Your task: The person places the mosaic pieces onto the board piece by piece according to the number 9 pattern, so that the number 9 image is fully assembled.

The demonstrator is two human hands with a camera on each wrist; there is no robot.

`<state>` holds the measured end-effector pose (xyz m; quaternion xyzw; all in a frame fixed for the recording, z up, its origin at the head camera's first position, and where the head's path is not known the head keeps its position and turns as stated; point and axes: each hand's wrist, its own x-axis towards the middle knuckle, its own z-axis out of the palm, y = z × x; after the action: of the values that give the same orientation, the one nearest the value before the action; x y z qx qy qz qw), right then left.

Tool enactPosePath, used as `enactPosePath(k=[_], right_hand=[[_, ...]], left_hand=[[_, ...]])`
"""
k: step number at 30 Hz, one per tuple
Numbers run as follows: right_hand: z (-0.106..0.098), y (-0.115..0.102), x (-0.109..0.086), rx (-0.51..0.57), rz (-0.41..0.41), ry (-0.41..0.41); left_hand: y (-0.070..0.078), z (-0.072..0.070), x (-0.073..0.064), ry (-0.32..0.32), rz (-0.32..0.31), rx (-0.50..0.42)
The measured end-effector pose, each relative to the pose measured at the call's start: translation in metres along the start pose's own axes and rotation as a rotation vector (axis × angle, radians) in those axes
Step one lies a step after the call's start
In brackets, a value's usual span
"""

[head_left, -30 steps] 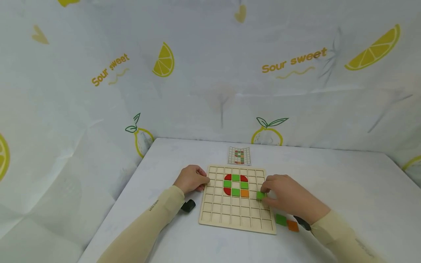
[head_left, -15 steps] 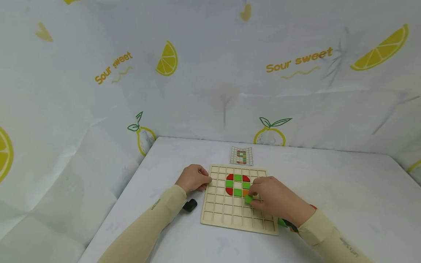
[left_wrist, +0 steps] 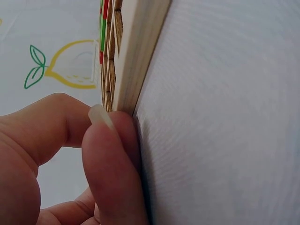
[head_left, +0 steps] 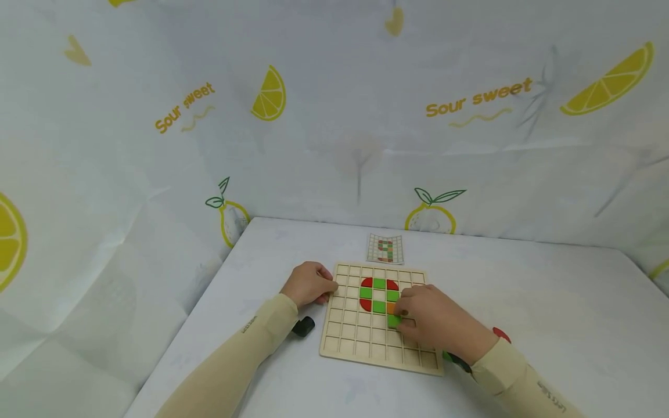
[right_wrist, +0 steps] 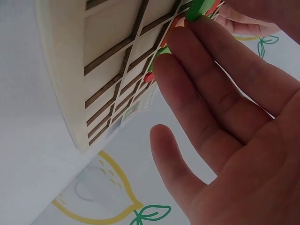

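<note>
A wooden grid board (head_left: 347,334) lies on the table, with red, green and orange tiles forming a ring in its upper part. My right hand (head_left: 436,319) is over the board's right half, pinching a green square tile (head_left: 394,321) between thumb and fingertips. That tile sits just below the orange tile (head_left: 391,308), at a cell of the grid; the right wrist view shows the green tile (right_wrist: 199,8) tilted at my fingertips. At the board's left edge, my left hand (head_left: 308,284) holds the rim, its thumb (left_wrist: 110,164) and a fingertip right at the wooden side (left_wrist: 140,56).
Behind the board lies a small pattern card (head_left: 385,249) printed with a coloured grid. A red piece (head_left: 502,334) and a green tile (head_left: 447,356) lie right of the board, partly hidden by my right arm. A lemon-printed cloth (head_left: 313,145) hangs behind the table.
My right hand has carried the green tile leftward from the board's right side and lowered it below the orange tile. The left hand has stayed at the board's edge.
</note>
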<state>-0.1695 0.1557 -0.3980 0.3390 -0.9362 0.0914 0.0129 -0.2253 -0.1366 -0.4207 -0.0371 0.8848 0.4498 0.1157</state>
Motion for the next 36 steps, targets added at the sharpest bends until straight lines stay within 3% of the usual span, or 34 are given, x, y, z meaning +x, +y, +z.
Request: enactPosePath(k=[36], right_hand=[[0.0001, -0.0019, -0.0008, -0.015, -0.001, -0.004]], left_hand=[[0.0023, -0.0015, -0.001, -0.01, 0.002, 0.0]])
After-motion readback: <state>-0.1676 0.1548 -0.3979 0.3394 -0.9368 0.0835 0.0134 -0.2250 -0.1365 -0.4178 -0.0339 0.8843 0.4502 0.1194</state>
